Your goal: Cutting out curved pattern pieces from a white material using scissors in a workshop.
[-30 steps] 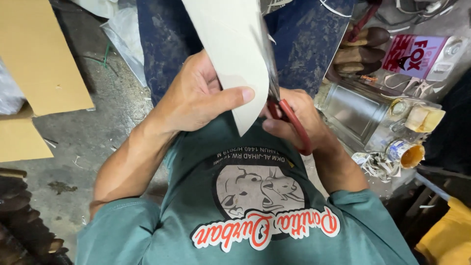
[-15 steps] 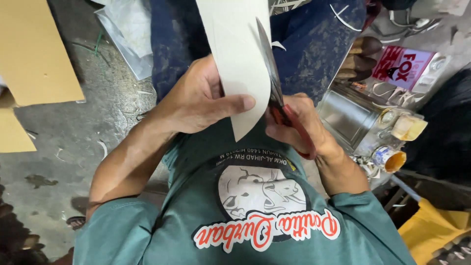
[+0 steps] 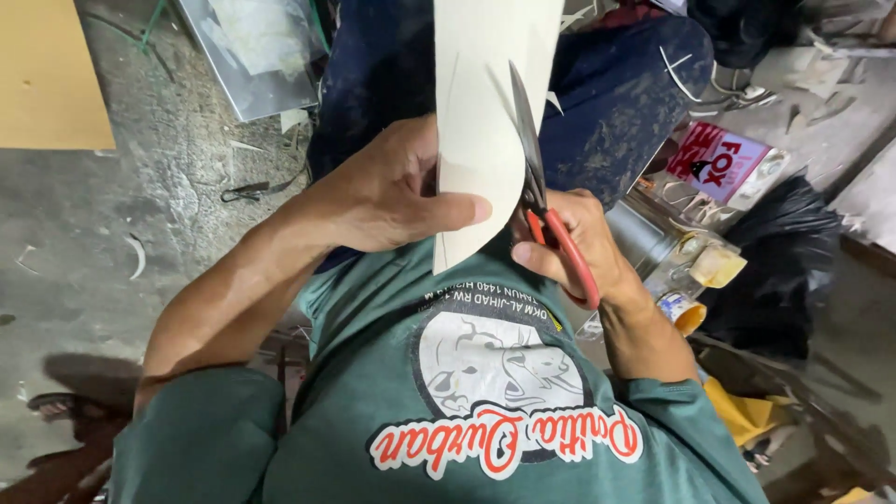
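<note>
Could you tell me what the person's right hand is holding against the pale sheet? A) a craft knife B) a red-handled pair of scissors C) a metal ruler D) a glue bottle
B: the right hand grips red-handled scissors, blades along the pale sheet that the left hand holds.

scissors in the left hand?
No, the red-handled scissors sit in the right hand, while the left hand pinches the pale card sheet.
</note>
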